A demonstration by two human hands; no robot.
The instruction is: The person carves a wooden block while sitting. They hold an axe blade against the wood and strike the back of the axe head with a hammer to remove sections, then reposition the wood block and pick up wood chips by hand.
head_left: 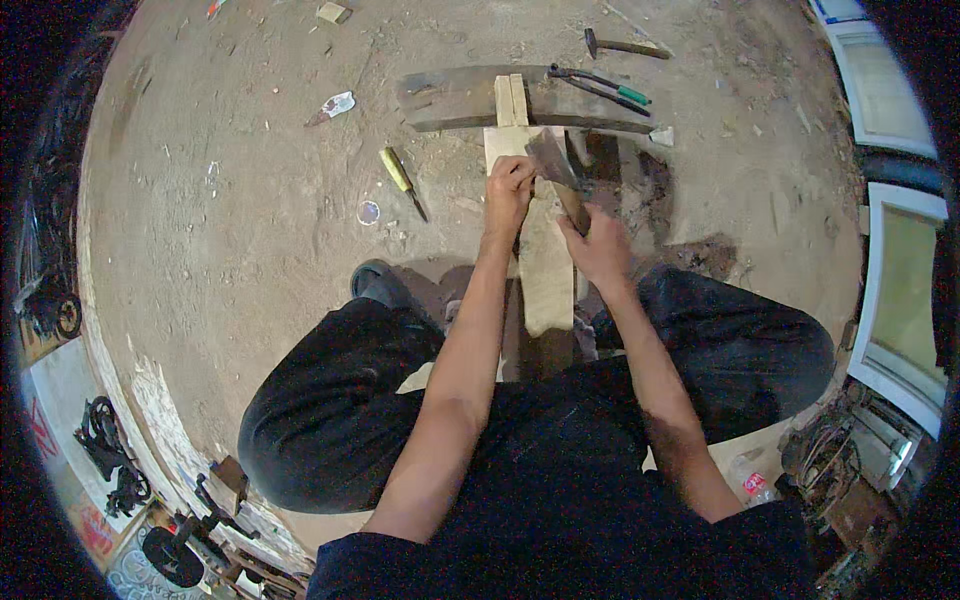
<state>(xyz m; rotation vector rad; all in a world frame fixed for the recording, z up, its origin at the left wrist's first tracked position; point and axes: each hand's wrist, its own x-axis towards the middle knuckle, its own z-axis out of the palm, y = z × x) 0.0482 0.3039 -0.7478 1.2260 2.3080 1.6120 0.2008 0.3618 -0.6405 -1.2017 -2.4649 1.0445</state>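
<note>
My right hand [603,248] is wrapped round the wooden handle of a hatchet [571,205]. The hatchet's broad grey head is smeared by motion and lies over the far part of a pale wooden board [548,275]. This board runs away from me between my legs. Just left of the hatchet head, my left hand [511,183] is closed in a pinch above the board. Whatever its fingers hold is too small or hidden to name. Beyond the hands, a split wooden block [511,101] lies in line with the board, across a dark plank [452,118].
A chisel-like tool with a yellow handle [396,170] lies on the dirt floor to the left. Pincers with a green grip [600,84] rest by the plank, and a hammer [626,46] lies beyond. White-framed panels [880,340] line the right side; assorted parts [110,455] sit at left.
</note>
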